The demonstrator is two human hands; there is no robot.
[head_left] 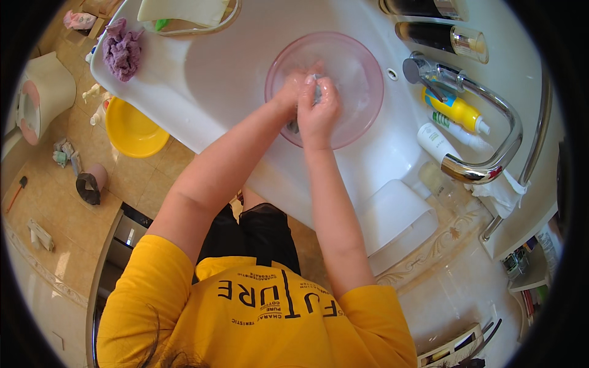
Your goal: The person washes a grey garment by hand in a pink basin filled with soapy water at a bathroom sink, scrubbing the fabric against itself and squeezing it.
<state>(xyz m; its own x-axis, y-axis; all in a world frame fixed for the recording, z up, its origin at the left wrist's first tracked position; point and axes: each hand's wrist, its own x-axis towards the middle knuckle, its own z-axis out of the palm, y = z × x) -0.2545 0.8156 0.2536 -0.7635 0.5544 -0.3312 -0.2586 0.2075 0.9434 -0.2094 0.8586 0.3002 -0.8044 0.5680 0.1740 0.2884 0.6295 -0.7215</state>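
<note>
A translucent pink basin (pixel 375 92) stands in the white sink (pixel 233 80), with cloudy, sudsy water inside. Over its left half my two hands are together, both wet. My right hand (pixel 320 105) is closed on a small grey cloth (pixel 318 92), thumb on top. Beside it, my left hand (pixel 292 87) is closed against the same cloth, its fingers partly hidden. A darker bit of the cloth hangs below the hands near the basin's near-left side. What kind of cloth it is cannot be made out.
A chrome faucet (pixel 500 110) arches at the right, beside a yellow bottle (pixel 454 109) and a white tube (pixel 437 142). A white plastic container (pixel 399 218) sits at the near right. A crumpled purple cloth (pixel 121 50) lies on the sink's left corner, above a yellow basin (pixel 136 127).
</note>
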